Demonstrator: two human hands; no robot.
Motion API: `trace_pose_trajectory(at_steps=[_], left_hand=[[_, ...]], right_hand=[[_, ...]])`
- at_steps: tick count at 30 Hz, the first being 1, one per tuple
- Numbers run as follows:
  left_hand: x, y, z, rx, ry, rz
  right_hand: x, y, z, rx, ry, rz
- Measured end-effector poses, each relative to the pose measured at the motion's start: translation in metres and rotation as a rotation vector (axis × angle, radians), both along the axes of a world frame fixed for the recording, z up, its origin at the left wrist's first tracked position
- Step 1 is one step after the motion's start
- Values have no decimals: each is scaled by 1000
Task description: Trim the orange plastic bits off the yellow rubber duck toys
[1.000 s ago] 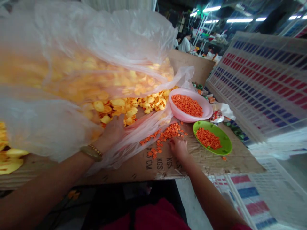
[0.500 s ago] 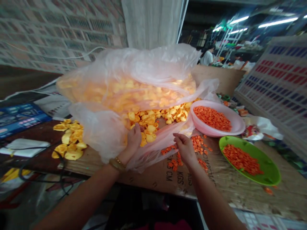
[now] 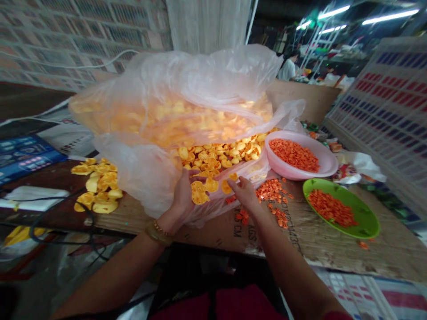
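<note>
My left hand (image 3: pixel 183 194), with a bracelet and bangle on its wrist, is at the mouth of a big clear plastic bag (image 3: pixel 160 71). Its fingers hold a few joined yellow petal-like pieces (image 3: pixel 199 194). To its right, my right hand (image 3: pixel 246 192) pinches another cupped yellow piece (image 3: pixel 227 186) between thumb and fingers. More yellow pieces (image 3: pixel 247 149) spill from the bag behind both hands. Small orange pieces (image 3: pixel 271 190) lie loose on the cardboard beside my right hand.
On the right stand a pink bowl (image 3: pixel 328 164) and a green dish (image 3: pixel 372 222), both holding orange pieces. A pile of yellow pieces (image 3: pixel 103 186) lies at left, near a white box (image 3: pixel 35 198) and a black cable (image 3: pixel 33 231). A crate (image 3: pixel 383 89) borders the right; a person (image 3: pixel 288 69) is far behind.
My right hand has moved left and up and now pinches a yellow piece. My left hand has turned, and the yellow pieces it holds now show. The view has shifted slightly.
</note>
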State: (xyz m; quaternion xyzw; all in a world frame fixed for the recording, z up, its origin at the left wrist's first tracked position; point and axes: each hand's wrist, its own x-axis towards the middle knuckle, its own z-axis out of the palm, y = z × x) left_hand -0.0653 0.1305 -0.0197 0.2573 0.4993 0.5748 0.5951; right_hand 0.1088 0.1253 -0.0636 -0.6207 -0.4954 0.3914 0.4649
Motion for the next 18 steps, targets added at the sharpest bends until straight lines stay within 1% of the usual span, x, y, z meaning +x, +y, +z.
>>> trace_pose_trajectory(at_steps=[1, 2, 4, 5, 6, 7, 9, 10, 11, 12, 13, 14, 15, 16, 18], left_hand=[[0, -4, 2, -36, -64, -38], [2, -9, 4, -62, -122, -69], [8, -21, 4, -100, -220, -101], [12, -28, 4, -110, -264, -116], [17, -35, 4, -123, -306, -146], [20, -42, 4, -147, -347, -204], [26, -54, 3, -235, -425, -407], [27, -59, 2, -282, -458, -521], [29, -62, 1, -322, -475, -614], [29, -64, 0, -347, -471, -669], [30, -65, -2, -352, -435, -676], [31, -65, -4, -342, -369, -654], [32, -64, -7, -322, -275, -608], [33, -63, -9, -290, -164, -543], [37, -61, -13, -193, 47, -388]], right_hand=[[2, -2, 6, 44, -49, 45], [3, -7, 12, 68, -68, 130], [2, -20, 23, 71, -48, 333], [1, -28, 27, 68, -35, 408], [0, -35, 28, 69, -24, 453], [-1, -40, 28, 79, -15, 474], [0, -48, 24, 125, -36, 461], [1, -49, 20, 149, -81, 424], [3, -50, 16, 164, -135, 359], [7, -51, 11, 169, -183, 268], [13, -52, 7, 152, -204, 185], [20, -54, 3, 111, -185, 127], [28, -57, 0, 49, -125, 96], [36, -62, -2, -24, -39, 93], [52, -75, -4, -162, 156, 139]])
